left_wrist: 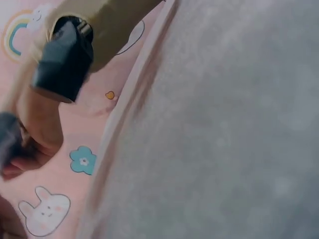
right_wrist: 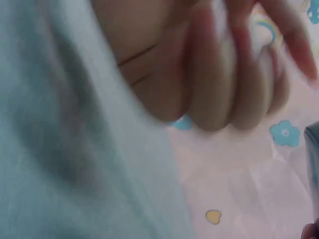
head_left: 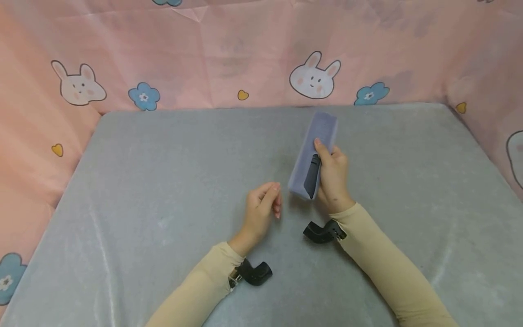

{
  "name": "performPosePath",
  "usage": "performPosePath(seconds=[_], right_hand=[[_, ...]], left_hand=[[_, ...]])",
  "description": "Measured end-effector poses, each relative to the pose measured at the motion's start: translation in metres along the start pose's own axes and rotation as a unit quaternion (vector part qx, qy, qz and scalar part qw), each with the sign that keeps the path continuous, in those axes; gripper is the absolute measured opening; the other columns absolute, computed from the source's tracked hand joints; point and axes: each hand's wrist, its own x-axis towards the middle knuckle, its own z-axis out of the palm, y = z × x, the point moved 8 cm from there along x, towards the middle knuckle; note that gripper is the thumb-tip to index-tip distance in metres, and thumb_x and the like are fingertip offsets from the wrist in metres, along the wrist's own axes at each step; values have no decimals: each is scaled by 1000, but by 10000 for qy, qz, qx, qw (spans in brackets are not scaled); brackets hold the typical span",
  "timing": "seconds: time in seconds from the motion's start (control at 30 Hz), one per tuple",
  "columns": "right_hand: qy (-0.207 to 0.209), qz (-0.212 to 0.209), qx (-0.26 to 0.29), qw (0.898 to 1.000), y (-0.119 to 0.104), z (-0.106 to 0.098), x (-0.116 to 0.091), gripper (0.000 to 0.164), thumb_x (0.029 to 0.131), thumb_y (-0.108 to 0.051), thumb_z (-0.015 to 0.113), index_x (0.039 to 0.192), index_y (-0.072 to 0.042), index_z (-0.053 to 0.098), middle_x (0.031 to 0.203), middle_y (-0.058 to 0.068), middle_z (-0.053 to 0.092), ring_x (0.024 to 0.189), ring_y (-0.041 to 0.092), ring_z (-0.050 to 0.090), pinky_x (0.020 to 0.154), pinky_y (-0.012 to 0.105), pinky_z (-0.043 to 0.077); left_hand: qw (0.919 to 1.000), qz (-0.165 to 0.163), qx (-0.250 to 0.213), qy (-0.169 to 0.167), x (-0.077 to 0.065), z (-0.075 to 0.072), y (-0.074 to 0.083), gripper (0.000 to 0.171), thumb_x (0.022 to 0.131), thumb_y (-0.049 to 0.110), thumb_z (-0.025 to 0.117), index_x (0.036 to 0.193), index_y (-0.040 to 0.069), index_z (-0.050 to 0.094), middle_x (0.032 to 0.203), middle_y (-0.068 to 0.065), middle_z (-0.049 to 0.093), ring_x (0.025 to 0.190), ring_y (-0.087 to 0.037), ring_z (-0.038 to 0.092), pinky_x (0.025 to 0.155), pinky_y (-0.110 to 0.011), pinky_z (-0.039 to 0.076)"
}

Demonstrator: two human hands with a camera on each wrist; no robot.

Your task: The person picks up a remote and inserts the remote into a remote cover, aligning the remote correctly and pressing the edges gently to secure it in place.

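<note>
My right hand (head_left: 335, 175) grips a long, translucent bluish-purple case (head_left: 323, 129), with the thumb on its top face. A black tapered item (head_left: 312, 175) shows at the near half of the case, beside the palm. The case is tilted, its far end leaning to the right. Just left of its near end is my left hand (head_left: 261, 206), fingers loosely curled, with nothing visible in them. Those bent fingers (right_wrist: 214, 94) appear large and blurred in the right wrist view, where an edge of the case (right_wrist: 312, 149) enters at the right.
A grey cloth-covered table (head_left: 163, 181) lies under both hands. Pink curtains (head_left: 261, 54) with rabbits and flowers stand behind it and at both sides. Black curved camera mounts (head_left: 253, 272) stick out from both wrists.
</note>
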Motion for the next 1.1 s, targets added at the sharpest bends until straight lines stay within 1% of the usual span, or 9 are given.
performPosePath(seconds=[0.07,0.13,0.23,0.3,0.43,0.47,0.7,0.97,1.1], right_hand=[[-69,-4,179,9998,-2,2,-1,18,95,-16,58,99,2,56,76,4,62,61,11,60,55,22,52],[-151,-28,359,9992,-2,4,-2,17,95,-14,58,98,3,56,76,4,62,62,11,60,56,22,52],[-230,-51,552,9982,-1,8,-3,15,95,-12,56,97,3,56,75,5,62,63,12,61,56,22,52],[-223,-35,614,9979,0,9,-4,14,95,-11,55,96,4,57,75,5,62,64,12,61,56,22,52],[-158,-74,586,9981,3,9,-4,14,95,-10,55,97,4,58,76,5,62,64,12,61,57,21,51],[-151,-97,553,9983,3,9,-5,15,96,-11,55,97,4,58,76,5,62,65,12,61,58,21,51],[-72,-337,320,9989,1,9,-11,15,97,-14,53,99,1,56,76,2,59,64,10,58,56,20,49],[323,-1019,230,9940,-11,6,-13,13,97,-11,52,91,-1,59,70,1,61,59,9,60,53,19,50],[505,-1475,106,9877,-19,2,-14,13,96,-8,54,84,-3,57,64,0,57,54,7,56,49,18,46]], left_hand=[[9983,-500,-204,-218,0,3,-10,28,94,11,47,73,-8,49,59,-6,50,47,-8,48,46,-23,46],[9932,-900,-220,-700,-1,12,-18,19,93,8,52,86,-9,53,64,-11,58,52,-9,54,52,-27,51],[9855,-1182,-98,-1212,-3,21,-24,18,91,4,59,103,-9,55,76,-21,65,60,-11,61,58,-35,54],[9853,-1189,-109,-1225,-3,22,-25,22,89,1,61,108,-10,55,83,-26,66,65,-17,65,61,-38,55],[9892,-1029,-268,-1011,-2,20,-24,21,89,-5,58,107,-15,54,94,-32,64,74,-34,67,67,-40,56],[9898,-990,-322,-975,-2,19,-24,20,89,-6,57,106,-16,54,95,-33,63,74,-35,67,68,-41,56],[9881,-872,-627,-1101,-3,21,-24,14,88,-12,55,97,-23,55,83,-37,61,64,-5,64,70,-40,57],[9882,-739,-969,-923,-9,26,-20,12,87,-13,54,86,-25,53,69,-27,61,58,-4,59,61,-22,52],[9846,-688,-1269,-987,-13,33,-20,14,86,-13,52,83,-27,52,64,-10,62,55,-4,56,57,-19,49]])
